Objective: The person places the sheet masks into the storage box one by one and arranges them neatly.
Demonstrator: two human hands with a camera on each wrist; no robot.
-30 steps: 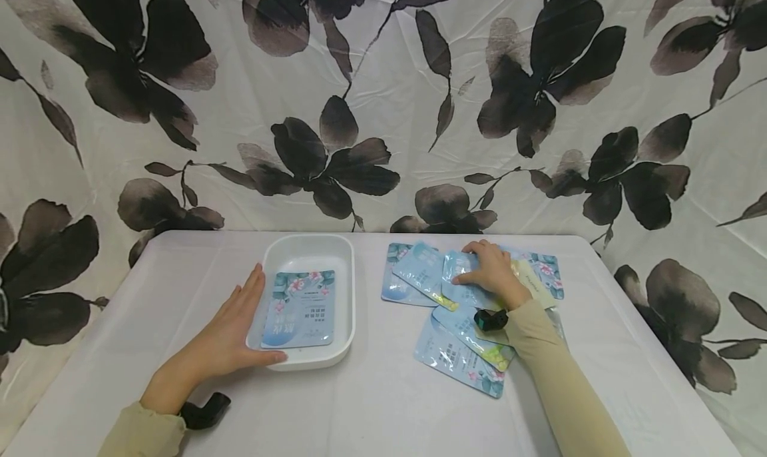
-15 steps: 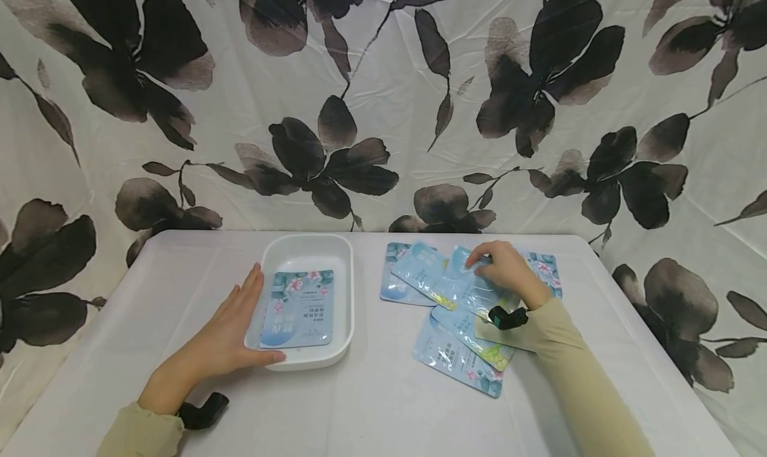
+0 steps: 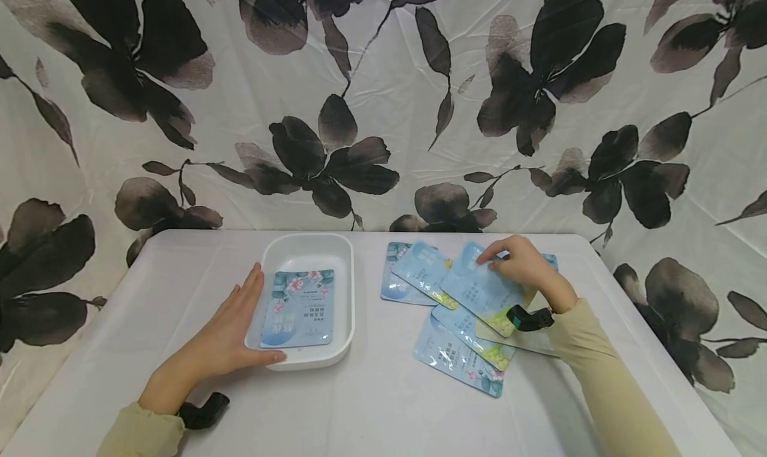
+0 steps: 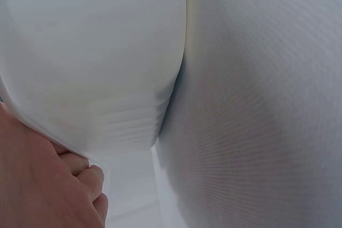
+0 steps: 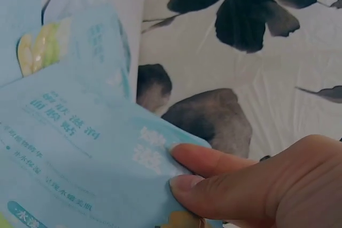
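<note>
We see the right hand grasping a glossy light-blue rectangular packet with yellow-green print, pinching it at its far end, towards the tabletop's far right corner. It overlaps a loose spread of flat blue packets; we cannot tell whether it touches them. Our left hand is unclenched, fingers straight against the left side of a white rounded-rectangular tray, thumb at its near rim. The tray stands near the far edge, left of the middle, with a flat blue flower-printed packet inside.
</note>
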